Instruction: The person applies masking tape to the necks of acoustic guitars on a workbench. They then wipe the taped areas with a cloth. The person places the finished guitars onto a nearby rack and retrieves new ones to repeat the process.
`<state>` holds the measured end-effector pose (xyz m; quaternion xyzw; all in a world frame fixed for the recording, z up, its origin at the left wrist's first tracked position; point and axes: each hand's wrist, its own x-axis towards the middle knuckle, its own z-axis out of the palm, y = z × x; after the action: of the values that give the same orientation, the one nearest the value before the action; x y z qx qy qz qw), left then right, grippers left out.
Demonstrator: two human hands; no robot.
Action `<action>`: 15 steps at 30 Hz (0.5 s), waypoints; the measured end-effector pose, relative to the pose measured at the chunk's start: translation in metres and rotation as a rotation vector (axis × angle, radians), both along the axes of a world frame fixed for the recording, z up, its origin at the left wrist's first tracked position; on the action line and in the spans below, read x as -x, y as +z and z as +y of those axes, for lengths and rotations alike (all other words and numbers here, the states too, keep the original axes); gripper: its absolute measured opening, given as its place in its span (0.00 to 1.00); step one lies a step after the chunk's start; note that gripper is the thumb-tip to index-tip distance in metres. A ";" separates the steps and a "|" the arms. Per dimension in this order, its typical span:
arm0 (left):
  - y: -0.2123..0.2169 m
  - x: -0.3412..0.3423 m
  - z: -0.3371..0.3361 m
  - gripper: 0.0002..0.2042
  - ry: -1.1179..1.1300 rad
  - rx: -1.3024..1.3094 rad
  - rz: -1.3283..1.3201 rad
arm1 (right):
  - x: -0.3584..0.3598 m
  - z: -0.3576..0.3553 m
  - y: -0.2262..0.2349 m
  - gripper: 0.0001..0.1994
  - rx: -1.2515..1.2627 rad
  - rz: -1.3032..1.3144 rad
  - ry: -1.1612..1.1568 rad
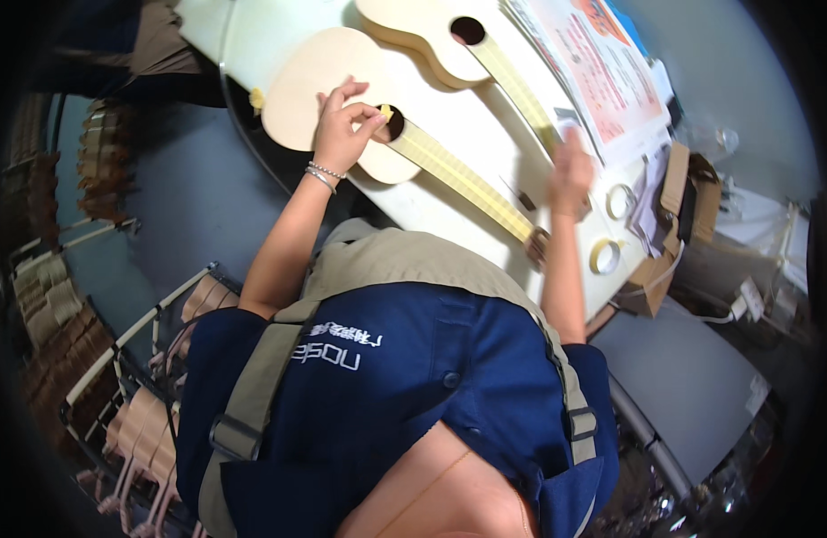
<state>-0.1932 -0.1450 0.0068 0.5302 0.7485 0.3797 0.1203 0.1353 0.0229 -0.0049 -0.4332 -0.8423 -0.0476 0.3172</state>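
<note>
Pale, unfinished wood marks the ukulele that is laid flat on the white workbench, its body toward the person's left and its neck running toward the right, so both ends can be reached at once. The left hand is pinched narrow at the edge of the sound hole, thumb and forefinger closed on a small piece too small to identify. The right hand is blurred near the head end of the neck; whether it grips anything cannot be told. A second ukulele is placed just beyond. Two tape rolls and a printed sheet are kept near the right hand.
</note>
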 end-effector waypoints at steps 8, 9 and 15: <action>-0.050 0.190 -0.082 0.10 0.678 -0.018 -0.202 | -0.106 0.109 -0.038 0.27 0.158 -0.167 -0.521; -0.072 0.208 -0.091 0.11 0.635 0.073 -0.174 | -0.090 0.099 -0.027 0.27 0.155 -0.122 -0.481; -0.082 0.208 -0.066 0.12 0.495 0.353 -0.065 | -0.051 0.009 -0.004 0.21 0.194 0.060 -0.346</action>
<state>-0.4008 -0.2105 -0.0754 0.2902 0.9051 0.2784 0.1381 0.1865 0.0319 -0.0087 -0.6012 -0.7461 -0.0068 0.2860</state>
